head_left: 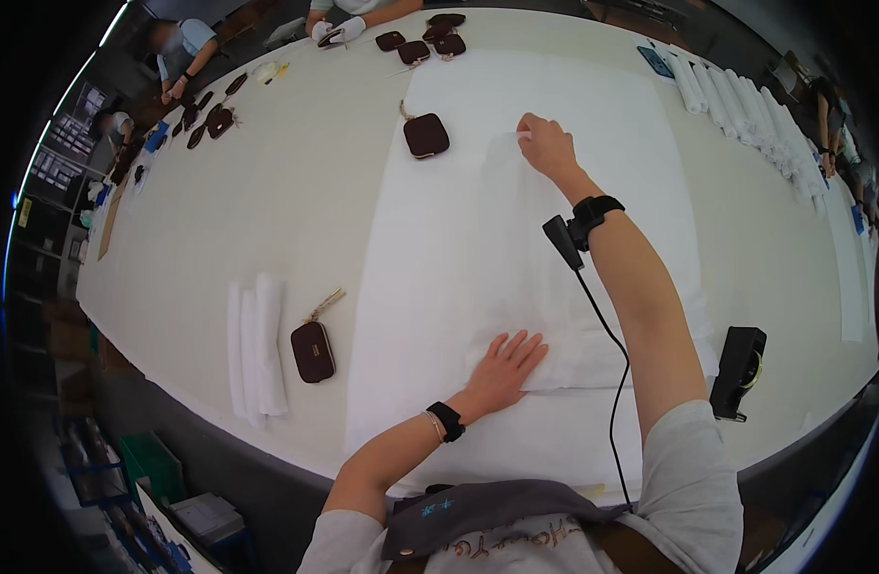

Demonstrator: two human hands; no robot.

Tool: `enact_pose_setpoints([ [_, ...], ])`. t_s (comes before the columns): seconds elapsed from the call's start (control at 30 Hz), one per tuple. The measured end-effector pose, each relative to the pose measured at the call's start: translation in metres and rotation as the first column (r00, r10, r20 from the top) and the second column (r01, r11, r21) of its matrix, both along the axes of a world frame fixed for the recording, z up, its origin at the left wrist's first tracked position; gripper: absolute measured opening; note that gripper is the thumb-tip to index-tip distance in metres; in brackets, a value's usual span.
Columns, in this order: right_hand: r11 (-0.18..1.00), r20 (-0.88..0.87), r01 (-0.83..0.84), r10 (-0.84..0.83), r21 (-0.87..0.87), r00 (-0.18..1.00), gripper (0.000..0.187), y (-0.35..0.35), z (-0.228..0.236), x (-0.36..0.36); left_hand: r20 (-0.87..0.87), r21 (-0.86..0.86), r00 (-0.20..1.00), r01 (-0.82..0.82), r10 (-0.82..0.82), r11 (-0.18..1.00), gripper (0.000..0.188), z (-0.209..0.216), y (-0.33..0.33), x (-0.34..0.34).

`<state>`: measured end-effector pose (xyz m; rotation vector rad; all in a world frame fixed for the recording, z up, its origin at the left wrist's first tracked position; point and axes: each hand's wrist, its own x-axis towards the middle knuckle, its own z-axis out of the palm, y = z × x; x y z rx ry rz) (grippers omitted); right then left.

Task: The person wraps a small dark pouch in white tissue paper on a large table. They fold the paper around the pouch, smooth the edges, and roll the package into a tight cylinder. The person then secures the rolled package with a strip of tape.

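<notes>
The white cloth (pixel 516 287) was pressed flat under the open left hand (pixel 505 368) while its far corner was pinched by the right hand (pixel 545 143); even tension probably mattered.

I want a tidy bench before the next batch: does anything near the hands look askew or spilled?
Nothing spilled or damaged. The left hand lies flat on the white folded sheet; the right hand pinches its far corner. The dark brown pouch lies partly over the edge of the white paper stack.
</notes>
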<state>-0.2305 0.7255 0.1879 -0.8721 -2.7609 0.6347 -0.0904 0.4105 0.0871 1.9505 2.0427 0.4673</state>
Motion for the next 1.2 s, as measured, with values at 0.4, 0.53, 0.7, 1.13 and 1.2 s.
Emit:
enact_pose_setpoints([
  [0.4,0.951,-0.09,-0.212,0.196,-0.224,0.976,0.077,-0.111,-0.06,0.284,0.158,0.103,0.987,-0.042,0.025,0.994,0.071,-0.006,0.002,-0.007],
  [0.53,0.928,0.235,-0.359,0.373,-0.102,0.898,0.103,-0.129,-0.067,0.32,0.831,0.092,0.373,-0.824,0.413,0.559,0.033,-0.014,-0.029,-0.023],
  [0.7,0.919,0.354,-0.388,0.389,-0.077,0.851,0.104,-0.125,-0.054,0.331,0.97,-0.051,-0.083,-0.989,0.231,-0.139,0.044,0.01,-0.108,-0.084],
  [1.13,0.934,0.458,-0.352,0.286,0.063,0.842,0.099,-0.1,-0.05,0.359,-0.443,-0.367,0.896,-0.213,0.032,0.906,0.1,0.052,-0.114,-0.14],
  [1.2,0.955,0.488,-0.27,0.18,0.12,0.854,0.092,-0.075,-0.049,0.379,-0.475,-0.287,0.875,-0.254,0.093,0.924,0.086,0.036,-0.119,-0.156],
])
